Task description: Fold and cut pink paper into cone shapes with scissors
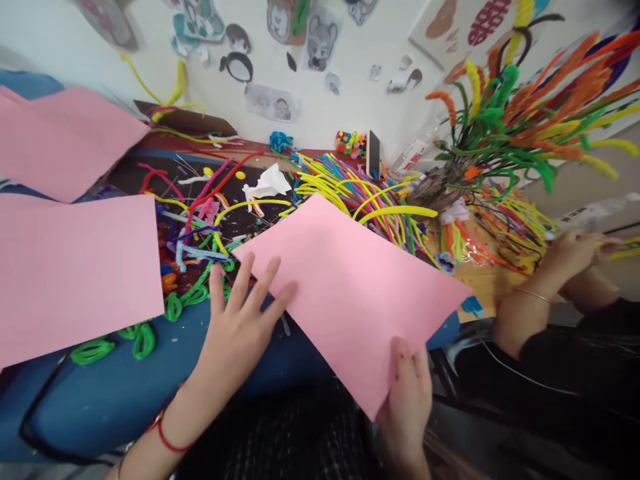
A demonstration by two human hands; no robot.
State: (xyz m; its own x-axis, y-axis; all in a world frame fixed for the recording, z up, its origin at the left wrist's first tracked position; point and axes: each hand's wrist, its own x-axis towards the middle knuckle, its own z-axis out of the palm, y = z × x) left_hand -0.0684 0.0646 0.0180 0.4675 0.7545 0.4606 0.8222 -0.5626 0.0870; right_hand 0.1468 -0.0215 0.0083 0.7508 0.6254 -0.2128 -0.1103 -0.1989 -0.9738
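Note:
A sheet of pink paper point(350, 287) lies tilted over the table's front edge, one corner toward my lap. My right hand point(407, 393) grips its near corner, thumb on top and the other fingers partly hidden. Above the sheet's left edge is my left hand point(247, 313), fingers spread, with the fingertips over the paper; whether they touch it I cannot tell. Two more pink sheets, a flat one point(75, 267) and a bent one point(75, 140), are at the left.
Pipe cleaners point(350, 193) in many colours lie heaped behind the paper. Green pipe-cleaner loops point(145, 340) rest on the blue table edge point(165, 373). At right stands a bunch of pipe cleaners point(525, 120), with another person's hands point(570, 260) nearby. Cutouts point(320, 43) cover the wall.

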